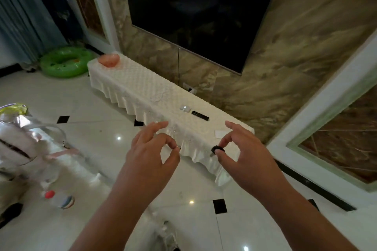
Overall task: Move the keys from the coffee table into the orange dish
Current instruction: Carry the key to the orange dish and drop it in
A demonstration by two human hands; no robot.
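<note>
Carry step, I'd say: keys are off the coffee table and in the air at frame centre, split across both hands. Left hand (151, 149) pinches the key ring (178, 147) between thumb and forefinger, other fingers spread. Right hand (242, 149) pinches a dark fob (217, 150) the same way. Dish (108, 59) sits upper left, at the far end of the white-covered desk (155, 96). Next: walk left, lower both hands over the dish, release.
</note>
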